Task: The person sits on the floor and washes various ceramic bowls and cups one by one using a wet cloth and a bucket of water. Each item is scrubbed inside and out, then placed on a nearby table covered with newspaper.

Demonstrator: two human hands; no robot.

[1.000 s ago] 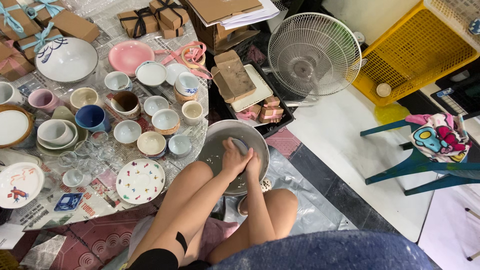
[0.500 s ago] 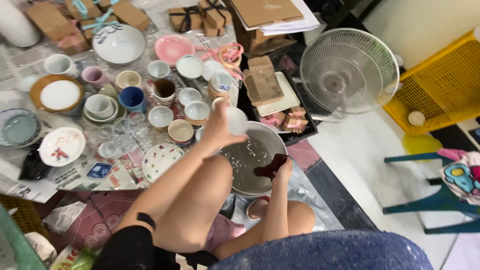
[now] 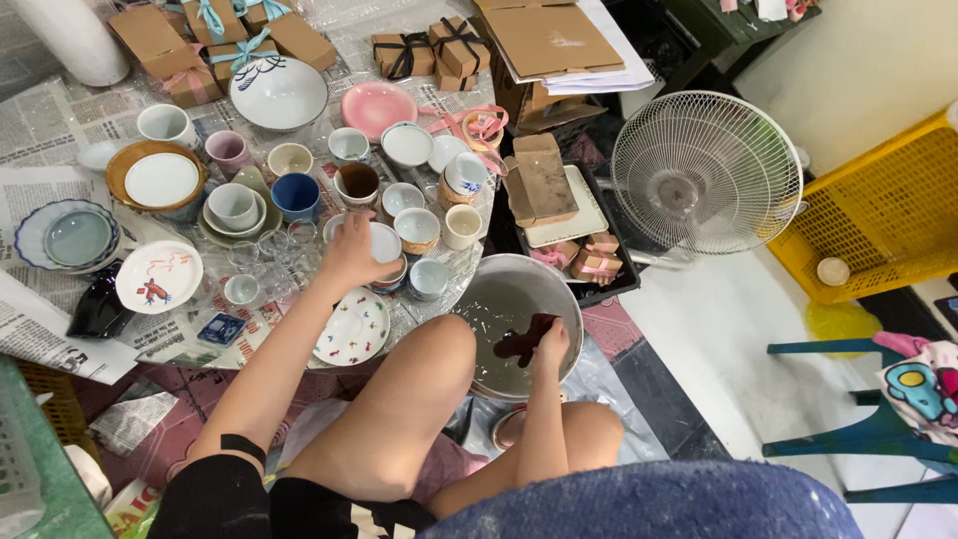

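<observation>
The left hand (image 3: 351, 250) closes around a small white cup (image 3: 384, 243), its fingers wrapped about the cup's side, holding it among the crockery spread over the newspaper-covered floor (image 3: 40, 140). The right hand (image 3: 550, 344) rests inside the metal basin (image 3: 514, 321), fingers pinching a dark cloth (image 3: 524, 341) against the basin's wet bottom.

Taking the metal basin as the landmark: the white cup sits up and to the left of it, just past the bent knee. Nearer the basin's left rim lie a small grey cup (image 3: 428, 277) and a white saucer with coloured specks (image 3: 352, 327). Farther left of the basin stand a dark blue cup (image 3: 296, 196), a brown-glazed cup (image 3: 357, 184) and a white plate with a red figure (image 3: 159, 276). Well beyond the basin, towards the top, are a pink plate (image 3: 378, 108), a large white bowl (image 3: 278, 93) and brown gift boxes tied with ribbon (image 3: 436, 47). Just above the basin's right rim a black tray (image 3: 569, 225) holds small wrapped boxes. A white fan (image 3: 706, 174) lies to the right of the basin, and a yellow crate (image 3: 883, 215) stands farther right still.
</observation>
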